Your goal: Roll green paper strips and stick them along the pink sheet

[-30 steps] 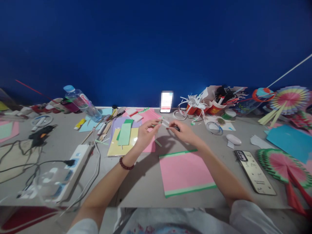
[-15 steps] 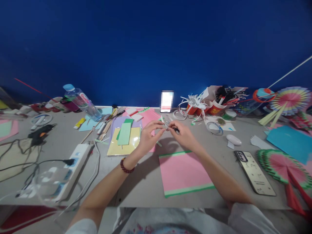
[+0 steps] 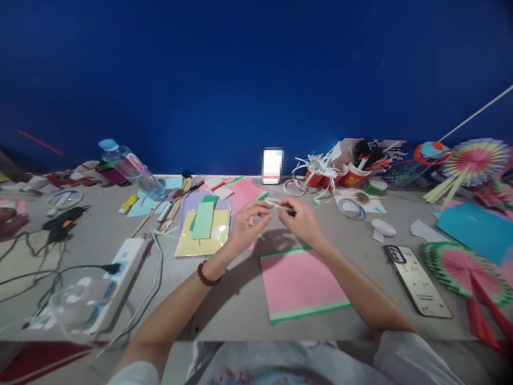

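Above the middle of the grey table, my left hand [image 3: 249,224] and my right hand [image 3: 300,218] face each other with fingertips close. A thin pale strip [image 3: 276,205] runs between them, pinched by my right hand, which also has a small dark thing against its fingers. The thumb and fingers of my left hand come near the strip's other end; its grip is too small to make out. Below my right hand lies a pink sheet [image 3: 304,283] with green edges. Left of my left hand, light green paper [image 3: 203,220] rests on a yellow pack [image 3: 218,230].
A power strip [image 3: 120,283] with cables and a tilted bottle [image 3: 134,168] are on the left. Cups of tools [image 3: 355,175], a phone [image 3: 419,280], a white mouse [image 3: 383,228] and a pink-green paper fan [image 3: 467,270] are on the right. A lit screen [image 3: 272,166] stands behind.
The looped pale strip between my hands now looks straighter and flatter. At the far left edge, a blurred reddish-brown shape has come over the pink paper. The view has shifted slightly.
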A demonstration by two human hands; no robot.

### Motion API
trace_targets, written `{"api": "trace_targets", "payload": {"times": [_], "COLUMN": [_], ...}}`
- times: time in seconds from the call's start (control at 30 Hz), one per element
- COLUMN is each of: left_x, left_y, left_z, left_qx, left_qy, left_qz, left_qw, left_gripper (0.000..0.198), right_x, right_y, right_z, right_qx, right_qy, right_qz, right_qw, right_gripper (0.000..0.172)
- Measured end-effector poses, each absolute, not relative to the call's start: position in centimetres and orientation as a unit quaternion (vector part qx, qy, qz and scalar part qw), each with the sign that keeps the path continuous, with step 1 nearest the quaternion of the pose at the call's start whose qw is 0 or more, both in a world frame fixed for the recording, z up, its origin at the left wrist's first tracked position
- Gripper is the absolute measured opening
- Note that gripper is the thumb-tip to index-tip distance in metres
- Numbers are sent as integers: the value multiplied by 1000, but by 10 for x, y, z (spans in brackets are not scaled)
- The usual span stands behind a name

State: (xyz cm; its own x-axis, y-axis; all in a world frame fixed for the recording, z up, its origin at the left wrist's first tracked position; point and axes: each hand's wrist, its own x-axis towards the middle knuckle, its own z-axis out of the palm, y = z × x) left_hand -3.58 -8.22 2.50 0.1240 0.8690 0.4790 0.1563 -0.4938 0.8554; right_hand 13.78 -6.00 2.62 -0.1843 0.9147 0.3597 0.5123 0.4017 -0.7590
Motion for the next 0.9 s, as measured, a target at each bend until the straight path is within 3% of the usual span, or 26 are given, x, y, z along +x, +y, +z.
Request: {"api": "trace_targets", "payload": {"times": [0.17,0.53,0.77,0.9], "left_x": [-35,-37,-42,-39], "left_y": [-82,-78,-76,-80], "left_z": [24,27,37,36], "left_qx": [642,512,440,532], "left_qy": [372,450,426,457], "left_qz": [556,599,513,510], "left_qw": [375,420,601,498], "left_gripper": [11,23,23,23], "right_x": [137,133,134,133], "right_y": [-60,-64,-68,-70], "right_z": [28,31,34,35], "right_qx": [-495,-457,-456,-451], "right_qy": [-711,-740,-742,-757], "right_qz": [271,210,224,198], "right_qw": [419,446,437,430], "right_gripper": [18,12,13,13]}}
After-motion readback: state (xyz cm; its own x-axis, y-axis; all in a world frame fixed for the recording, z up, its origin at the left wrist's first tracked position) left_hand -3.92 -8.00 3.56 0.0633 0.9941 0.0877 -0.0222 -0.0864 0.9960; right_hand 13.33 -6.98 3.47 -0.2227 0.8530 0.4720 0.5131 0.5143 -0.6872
